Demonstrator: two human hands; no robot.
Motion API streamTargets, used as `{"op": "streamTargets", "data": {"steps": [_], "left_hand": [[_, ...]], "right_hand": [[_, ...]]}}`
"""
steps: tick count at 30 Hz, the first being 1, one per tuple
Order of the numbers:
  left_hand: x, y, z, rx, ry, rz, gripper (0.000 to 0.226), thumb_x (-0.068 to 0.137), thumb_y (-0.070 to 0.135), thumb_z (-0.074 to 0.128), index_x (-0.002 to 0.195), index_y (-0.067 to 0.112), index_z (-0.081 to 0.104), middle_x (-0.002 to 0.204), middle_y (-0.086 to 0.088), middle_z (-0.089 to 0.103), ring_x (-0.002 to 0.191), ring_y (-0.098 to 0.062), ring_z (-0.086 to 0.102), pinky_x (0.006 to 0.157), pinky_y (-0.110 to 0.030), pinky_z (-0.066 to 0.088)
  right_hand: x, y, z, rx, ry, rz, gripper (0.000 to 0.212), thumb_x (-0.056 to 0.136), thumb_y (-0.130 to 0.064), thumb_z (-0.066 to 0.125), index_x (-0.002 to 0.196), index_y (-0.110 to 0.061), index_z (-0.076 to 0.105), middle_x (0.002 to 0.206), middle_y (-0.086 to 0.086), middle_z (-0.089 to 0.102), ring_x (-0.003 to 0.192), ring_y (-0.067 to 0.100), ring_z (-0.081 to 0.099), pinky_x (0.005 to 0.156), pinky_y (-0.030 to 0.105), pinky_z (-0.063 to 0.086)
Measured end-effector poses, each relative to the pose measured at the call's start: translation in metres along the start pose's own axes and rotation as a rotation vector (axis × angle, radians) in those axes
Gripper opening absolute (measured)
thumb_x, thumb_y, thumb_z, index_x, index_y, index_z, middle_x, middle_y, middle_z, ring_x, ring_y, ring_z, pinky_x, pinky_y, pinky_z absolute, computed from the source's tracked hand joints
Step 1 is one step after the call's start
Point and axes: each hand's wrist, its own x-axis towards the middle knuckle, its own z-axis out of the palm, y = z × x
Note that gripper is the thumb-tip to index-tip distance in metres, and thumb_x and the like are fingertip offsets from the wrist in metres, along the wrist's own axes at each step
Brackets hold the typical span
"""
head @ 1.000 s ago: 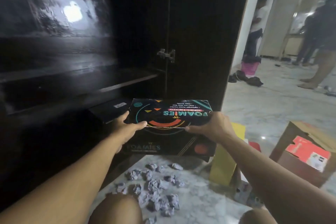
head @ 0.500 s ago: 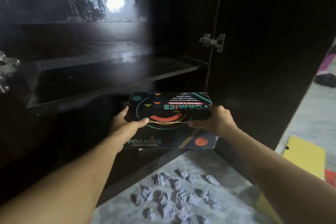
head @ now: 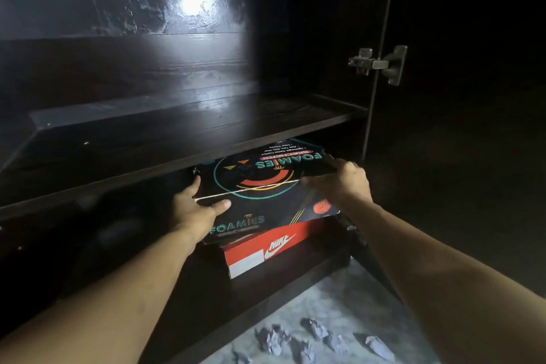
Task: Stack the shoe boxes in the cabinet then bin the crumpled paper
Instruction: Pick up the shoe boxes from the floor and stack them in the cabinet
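Home room: dark wooden cabinet, shoe boxes, marble floor.

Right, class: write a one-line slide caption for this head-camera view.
Both hands, left and right, set a black Foamies box onto a red Nike box under the cabinet shelf.

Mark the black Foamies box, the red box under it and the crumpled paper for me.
black Foamies box (head: 266, 183): head view, on its lid graphic.
red shoe box (head: 260, 251): head view, on its front end face.
crumpled paper (head: 274, 341): head view, on one wad on the floor.
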Motion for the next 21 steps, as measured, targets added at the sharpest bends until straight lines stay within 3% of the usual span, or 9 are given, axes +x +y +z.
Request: {"op": "streamTargets", "data": {"steps": [3, 7, 9, 12, 16, 18, 21], "left_hand": [[0.008, 0.004, 0.012, -0.029, 0.037, 0.02, 0.087, 0.072, 0.01, 0.083, 0.146, 0.016, 0.038, 0.143, -0.013, 0.049, 0.128, -0.026, 0.05, 0.101, -0.031, 0.041], [0.018, 0.01, 0.025, -0.039, 0.084, 0.042, 0.088, 0.07, 0.013, 0.084, 0.145, 0.015, 0.039, 0.143, -0.01, 0.049, 0.126, -0.026, 0.053, 0.093, -0.027, 0.043], [0.023, 0.012, 0.03, -0.051, 0.093, 0.037, 0.088, 0.072, 0.01, 0.083, 0.147, 0.014, 0.036, 0.142, -0.008, 0.05, 0.125, -0.024, 0.053, 0.096, -0.025, 0.042], [0.03, 0.009, 0.034, -0.079, 0.099, 0.002, 0.09, 0.077, -0.002, 0.076, 0.15, 0.013, 0.027, 0.141, -0.008, 0.05, 0.126, -0.023, 0.051, 0.095, -0.022, 0.04], [0.04, -0.001, 0.034, -0.02, 0.101, -0.016, 0.078, 0.082, 0.001, 0.071, 0.148, 0.011, 0.031, 0.146, -0.013, 0.043, 0.13, -0.026, 0.047, 0.088, -0.019, 0.037], [0.047, -0.005, 0.034, -0.035, 0.103, -0.023, 0.073, 0.082, 0.003, 0.072, 0.146, 0.01, 0.036, 0.145, -0.014, 0.044, 0.128, -0.029, 0.05, 0.095, -0.024, 0.04], [0.057, -0.008, 0.034, -0.066, 0.096, -0.048, 0.071, 0.08, 0.004, 0.074, 0.142, 0.007, 0.04, 0.142, -0.016, 0.046, 0.122, -0.034, 0.053, 0.098, -0.048, 0.049]], "right_hand": [[0.003, -0.005, 0.02, -0.12, 0.128, 0.047, 0.063, 0.077, -0.057, 0.069, 0.13, -0.026, 0.057, 0.135, 0.01, 0.048, 0.124, 0.034, 0.047, 0.095, 0.042, 0.045], [-0.002, -0.011, 0.053, -0.093, 0.139, -0.137, 0.044, 0.088, -0.027, 0.058, 0.132, -0.022, 0.055, 0.147, 0.01, 0.039, 0.126, 0.035, 0.047, 0.097, 0.041, 0.044], [-0.003, -0.012, 0.065, -0.045, 0.007, -0.249, 0.057, 0.087, -0.023, 0.059, 0.143, -0.023, 0.046, 0.149, 0.012, 0.039, 0.122, 0.037, 0.052, 0.099, 0.041, 0.046], [0.002, -0.015, 0.069, -0.063, -0.171, -0.273, 0.077, 0.086, -0.022, 0.06, 0.154, -0.028, 0.023, 0.157, 0.016, 0.028, 0.131, 0.039, 0.045, 0.106, 0.045, 0.041], [0.017, -0.017, 0.069, -0.232, -0.243, -0.272, 0.086, 0.089, -0.012, 0.054, 0.155, -0.038, 0.006, 0.163, 0.008, 0.015, 0.136, 0.039, 0.039, 0.109, 0.043, 0.038], [0.024, -0.018, 0.071, -0.276, -0.255, -0.282, 0.088, 0.089, -0.012, 0.055, 0.153, -0.042, 0.003, 0.163, 0.004, 0.012, 0.135, 0.039, 0.041, 0.108, 0.044, 0.041], [0.034, -0.019, 0.075, -0.288, -0.301, -0.284, 0.094, 0.087, -0.009, 0.057, 0.153, -0.042, -0.002, 0.164, 0.004, 0.008, 0.135, 0.04, 0.041, 0.107, 0.044, 0.042]]}}
